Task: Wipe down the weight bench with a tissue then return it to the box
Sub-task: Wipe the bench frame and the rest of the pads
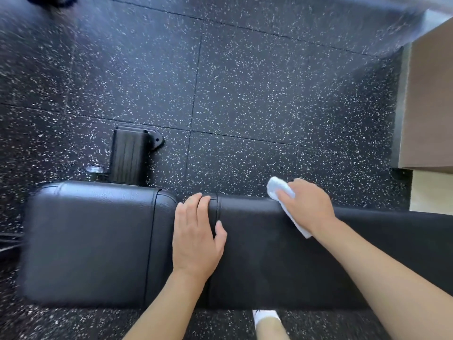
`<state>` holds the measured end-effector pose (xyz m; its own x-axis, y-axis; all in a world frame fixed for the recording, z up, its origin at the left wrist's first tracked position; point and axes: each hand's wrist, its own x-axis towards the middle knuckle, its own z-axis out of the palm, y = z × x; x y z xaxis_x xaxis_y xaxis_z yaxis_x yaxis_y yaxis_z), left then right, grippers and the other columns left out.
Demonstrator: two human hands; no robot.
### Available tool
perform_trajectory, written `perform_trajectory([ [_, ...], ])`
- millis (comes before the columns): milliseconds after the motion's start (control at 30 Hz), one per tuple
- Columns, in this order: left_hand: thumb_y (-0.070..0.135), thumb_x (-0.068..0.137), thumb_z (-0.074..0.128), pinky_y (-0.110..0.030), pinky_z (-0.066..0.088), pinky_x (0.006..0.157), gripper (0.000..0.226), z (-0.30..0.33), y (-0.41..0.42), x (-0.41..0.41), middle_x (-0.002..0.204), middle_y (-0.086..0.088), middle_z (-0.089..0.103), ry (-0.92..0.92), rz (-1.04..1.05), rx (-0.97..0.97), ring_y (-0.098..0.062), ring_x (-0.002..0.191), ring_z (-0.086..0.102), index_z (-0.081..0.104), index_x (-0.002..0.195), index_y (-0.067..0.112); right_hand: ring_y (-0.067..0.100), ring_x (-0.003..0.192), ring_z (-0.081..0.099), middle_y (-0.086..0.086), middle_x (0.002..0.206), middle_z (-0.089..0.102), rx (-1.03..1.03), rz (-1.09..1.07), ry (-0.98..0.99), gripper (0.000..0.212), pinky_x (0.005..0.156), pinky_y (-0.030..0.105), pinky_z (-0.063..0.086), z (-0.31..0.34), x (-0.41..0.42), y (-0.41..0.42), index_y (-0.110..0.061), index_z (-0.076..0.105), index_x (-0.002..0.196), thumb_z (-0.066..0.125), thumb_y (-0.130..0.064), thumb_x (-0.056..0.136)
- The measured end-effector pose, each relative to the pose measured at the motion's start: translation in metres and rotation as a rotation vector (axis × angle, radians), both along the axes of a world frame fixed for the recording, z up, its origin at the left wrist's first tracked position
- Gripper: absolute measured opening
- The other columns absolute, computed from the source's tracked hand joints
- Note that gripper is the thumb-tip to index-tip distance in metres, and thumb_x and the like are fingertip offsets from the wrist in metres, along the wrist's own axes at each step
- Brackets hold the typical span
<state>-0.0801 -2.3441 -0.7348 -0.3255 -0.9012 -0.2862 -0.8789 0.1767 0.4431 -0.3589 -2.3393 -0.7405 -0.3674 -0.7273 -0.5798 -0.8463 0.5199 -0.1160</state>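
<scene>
Tissue [282, 192]: at weight bench's [257, 253] far edge, under right hand [306, 204], seemingly pinched; soft, light, tears easily, best held bunched; left hand [196, 239] flat on padding, fingers straight.

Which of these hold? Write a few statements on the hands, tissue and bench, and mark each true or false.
1. The right hand holds the white crumpled tissue at the far edge of the black padded leather weight bench. True.
2. The left hand grips a spray bottle. False: it rests flat on the bench, holding nothing.
3. The tissue lies on the speckled black rubber floor. False: it is in the hand, on the bench.
4. The bench has two pads. True.
</scene>
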Motion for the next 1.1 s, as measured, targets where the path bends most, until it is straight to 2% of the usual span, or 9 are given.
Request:
perform_trajectory([
  [200,0.015,0.094,0.063,-0.055,0.036,0.122,0.056,0.014,-0.008,0.028,0.147,-0.010,0.055,0.003,-0.052,0.038,-0.030,0.141,0.049,0.051,0.147,0.004,0.024,0.077,0.047,-0.008,0.079,0.044,-0.101,0.166,-0.249,0.038,0.067,0.036,0.032,0.002,0.141,-0.068,-0.023,0.054,0.074,0.043,-0.053,0.095],
  [300,0.011,0.093,0.064,-0.053,0.025,0.128,0.058,0.022,-0.009,0.038,0.147,-0.004,0.055,-0.014,-0.032,0.083,-0.024,0.145,0.047,0.049,0.148,0.006,0.025,0.082,0.050,-0.004,0.082,0.046,-0.055,0.266,-0.310,0.037,0.066,0.036,0.030,-0.002,0.179,-0.092,-0.020,0.041,0.069,0.049,-0.042,0.098],
  [500,0.016,0.094,0.067,-0.058,0.017,0.129,0.050,0.028,-0.011,0.014,0.147,-0.001,0.057,-0.048,-0.012,0.063,-0.022,0.142,0.051,0.057,0.143,0.012,0.021,0.075,0.051,-0.008,0.079,0.047,-0.046,0.143,-0.360,0.038,0.059,0.035,0.029,-0.003,0.107,-0.061,-0.026,0.042,0.068,0.046,-0.048,0.099],
  [567,0.019,0.097,0.063,-0.058,0.018,0.128,0.047,0.028,-0.009,0.001,0.149,-0.003,0.056,-0.043,-0.016,0.050,-0.024,0.143,0.050,0.059,0.143,0.012,0.022,0.073,0.056,-0.007,0.078,0.053,0.005,0.069,-0.256,0.036,0.056,0.034,0.032,-0.005,0.053,-0.036,-0.024,0.051,0.071,0.047,-0.051,0.096],
  [667,0.026,0.098,0.051,-0.059,0.033,0.122,0.049,0.029,-0.009,-0.020,0.151,-0.006,0.057,-0.027,-0.082,0.064,-0.033,0.145,0.047,0.061,0.143,0.011,0.026,0.079,0.057,-0.008,0.082,0.057,0.077,0.000,-0.063,0.033,0.064,0.037,0.037,0.001,-0.038,0.007,-0.025,0.058,0.079,0.048,-0.052,0.095],
  [767,0.029,0.097,0.050,-0.063,0.034,0.120,0.048,0.029,-0.008,-0.041,0.146,-0.004,0.062,-0.065,-0.116,0.054,-0.033,0.144,0.050,0.065,0.140,0.013,0.027,0.083,0.056,-0.006,0.086,0.057,0.091,-0.057,0.020,0.033,0.066,0.037,0.035,0.007,-0.083,0.033,-0.025,0.060,0.080,0.046,-0.050,0.097],
  [900,0.028,0.098,0.049,-0.064,0.028,0.122,0.045,0.024,-0.002,-0.074,0.139,-0.003,0.066,-0.109,-0.135,0.043,-0.030,0.138,0.054,0.066,0.136,0.012,0.027,0.090,0.056,-0.007,0.085,0.049,0.018,-0.036,0.017,0.033,0.068,0.036,0.036,0.009,-0.066,0.033,-0.023,0.052,0.076,0.045,-0.047,0.099],
  [1000,0.020,0.102,0.054,-0.060,0.025,0.125,0.036,0.020,0.004,-0.094,0.136,-0.003,0.066,-0.126,-0.169,0.051,-0.027,0.134,0.057,0.065,0.135,0.010,0.030,0.090,0.054,-0.005,0.082,0.047,-0.115,-0.005,-0.122,0.034,0.068,0.038,0.036,0.013,-0.020,0.018,-0.026,0.044,0.071,0.044,-0.047,0.098],
  [1100,0.017,0.101,0.050,-0.055,0.024,0.126,0.026,0.017,0.006,-0.115,0.122,0.001,0.067,-0.138,-0.153,0.121,-0.023,0.125,0.058,0.065,0.122,0.015,0.030,0.093,0.055,0.003,0.094,0.056,-0.193,0.097,-0.233,0.027,0.070,0.040,0.038,0.013,0.018,0.005,-0.028,0.057,0.087,0.048,-0.048,0.102],
])
